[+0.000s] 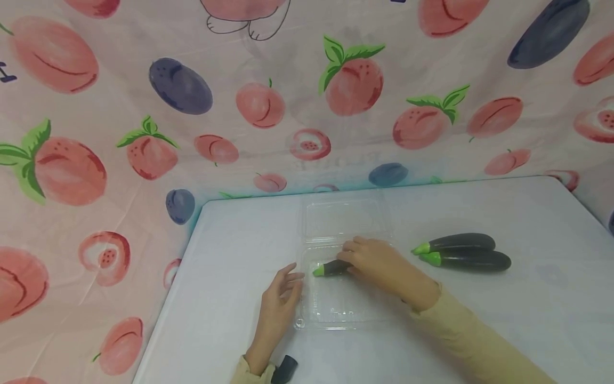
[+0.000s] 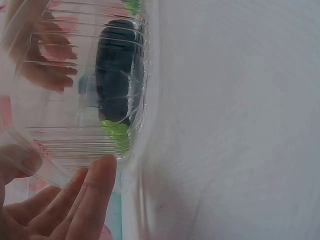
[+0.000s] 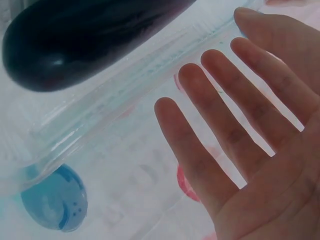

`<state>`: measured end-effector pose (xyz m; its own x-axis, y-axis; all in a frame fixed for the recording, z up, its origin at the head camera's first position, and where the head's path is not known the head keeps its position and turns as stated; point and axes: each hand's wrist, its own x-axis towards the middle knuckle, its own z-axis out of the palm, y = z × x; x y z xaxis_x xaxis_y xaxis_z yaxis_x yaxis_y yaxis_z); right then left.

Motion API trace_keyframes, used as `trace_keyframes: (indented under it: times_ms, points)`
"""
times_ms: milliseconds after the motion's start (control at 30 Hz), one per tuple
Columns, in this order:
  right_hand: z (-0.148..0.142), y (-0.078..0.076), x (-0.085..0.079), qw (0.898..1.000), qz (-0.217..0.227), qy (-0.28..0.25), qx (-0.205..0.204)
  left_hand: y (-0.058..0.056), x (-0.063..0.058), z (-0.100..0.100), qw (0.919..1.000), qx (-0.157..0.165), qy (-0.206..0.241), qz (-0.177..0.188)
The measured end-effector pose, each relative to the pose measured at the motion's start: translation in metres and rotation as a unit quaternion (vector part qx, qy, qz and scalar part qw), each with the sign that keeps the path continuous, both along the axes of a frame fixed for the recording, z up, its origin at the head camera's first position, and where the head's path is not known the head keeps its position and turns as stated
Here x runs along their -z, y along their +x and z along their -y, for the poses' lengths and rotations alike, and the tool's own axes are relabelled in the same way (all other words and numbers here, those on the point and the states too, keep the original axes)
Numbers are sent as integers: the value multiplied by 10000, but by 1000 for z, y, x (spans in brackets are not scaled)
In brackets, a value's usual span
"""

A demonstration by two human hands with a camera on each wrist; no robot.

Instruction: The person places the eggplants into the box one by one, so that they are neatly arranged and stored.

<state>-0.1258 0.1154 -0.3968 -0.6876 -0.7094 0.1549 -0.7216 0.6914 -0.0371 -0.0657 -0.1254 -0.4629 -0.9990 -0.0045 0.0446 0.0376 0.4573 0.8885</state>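
Note:
A clear plastic clamshell box [image 1: 331,314] lies opened on the table, its lid [image 1: 345,218] folded back toward the wall. Inside the box rests a dark eggplant [image 1: 334,268] with a green stem end, seen through the box wall in the left wrist view [image 2: 117,70]. My right hand [image 1: 371,261] hovers over it and hides its far end; in the right wrist view its fingers are straight and spread, apart from the eggplant [image 3: 75,45]. At the box's left side is my left hand [image 1: 280,298], with extended fingertips right at the wall.
Two more eggplants [image 1: 460,242] [image 1: 472,261] lie side by side to the right of the box, stems pointing left. The white table [image 1: 225,256] meets a fruit-patterned cloth [image 1: 268,154] at its back and left edges.

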Motion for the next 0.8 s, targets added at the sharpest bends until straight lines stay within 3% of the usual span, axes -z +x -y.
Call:
trace_keyframes:
  times_ms: [300, 800]
  points:
    - [-16, 1, 0, 9997, -155, -145, -82, 0, -1, -1, 10000, -29, 0, 22]
    - [-38, 5, -6, 9982, 122, -420, 399, 0, -2, -1, 10000, -25, -15, 42]
